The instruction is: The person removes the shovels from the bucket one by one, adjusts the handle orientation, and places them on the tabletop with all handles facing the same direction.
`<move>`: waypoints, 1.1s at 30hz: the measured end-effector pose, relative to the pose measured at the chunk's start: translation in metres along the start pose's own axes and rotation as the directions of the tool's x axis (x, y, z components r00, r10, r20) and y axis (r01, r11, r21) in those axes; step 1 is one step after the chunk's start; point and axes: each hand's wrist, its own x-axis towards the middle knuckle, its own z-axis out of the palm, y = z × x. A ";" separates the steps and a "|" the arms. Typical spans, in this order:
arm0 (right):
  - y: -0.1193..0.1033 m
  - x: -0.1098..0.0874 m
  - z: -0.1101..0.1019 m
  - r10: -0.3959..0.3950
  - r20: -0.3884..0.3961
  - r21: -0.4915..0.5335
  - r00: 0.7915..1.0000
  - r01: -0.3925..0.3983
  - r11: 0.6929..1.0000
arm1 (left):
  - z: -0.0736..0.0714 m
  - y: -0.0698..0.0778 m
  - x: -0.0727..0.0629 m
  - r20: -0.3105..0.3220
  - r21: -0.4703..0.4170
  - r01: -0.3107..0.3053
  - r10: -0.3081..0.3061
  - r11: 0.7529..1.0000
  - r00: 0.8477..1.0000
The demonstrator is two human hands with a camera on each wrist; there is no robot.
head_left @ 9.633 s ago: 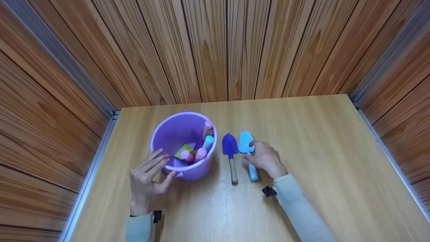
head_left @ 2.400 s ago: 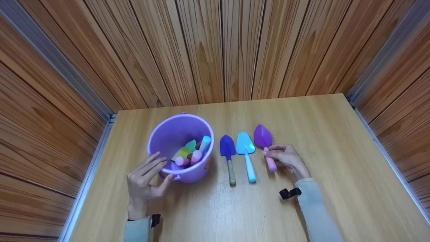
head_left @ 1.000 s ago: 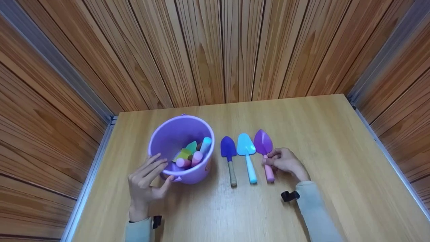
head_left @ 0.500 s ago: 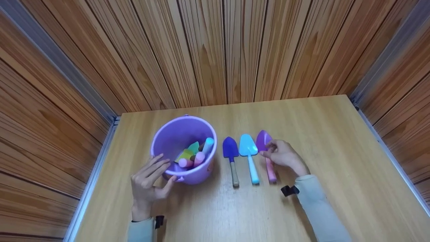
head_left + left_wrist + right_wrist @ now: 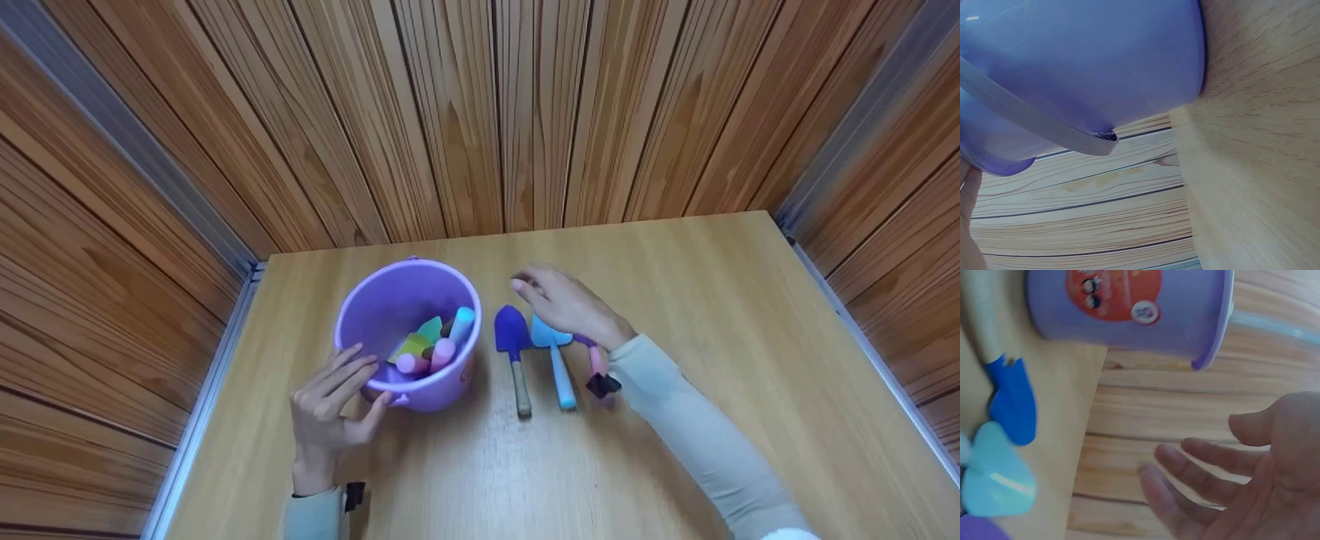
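Observation:
A purple bucket stands at the left of the table. My left hand holds its near rim, fingers over the edge and thumb outside. Inside lie several toy tools: pink handles, a light-blue handle, a yellow-green piece and a green one. To the right, three trowels lie side by side: dark blue, light blue and purple with a pink handle. Over their blades passes my empty right hand, fingers loosely bent. Its arm partly hides the purple trowel.
The wooden table meets panelled walls at the back and both sides. A carry handle hangs along the bucket's side in the left wrist view. An orange sticker marks the side facing the right wrist.
My right hand set the light-blue trowel, then the purple one, beside the dark-blue one. It let go and moved left and up toward the bucket. My left hand stayed on the rim.

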 end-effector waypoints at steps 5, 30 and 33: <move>-0.025 0.018 0.008 -0.144 -0.024 -0.039 0.989 0.143 0.989 | 0.000 0.001 0.000 0.015 0.001 0.004 -0.004 1.000 1.000; -0.113 0.086 0.086 0.161 0.519 -0.576 0.839 0.205 0.791 | 0.000 -0.001 0.000 -0.018 0.021 -0.026 0.027 0.999 0.999; -0.116 0.088 0.092 0.222 0.480 -0.647 0.849 0.172 0.743 | 0.001 -0.001 0.001 -0.012 0.017 -0.028 0.028 0.999 1.000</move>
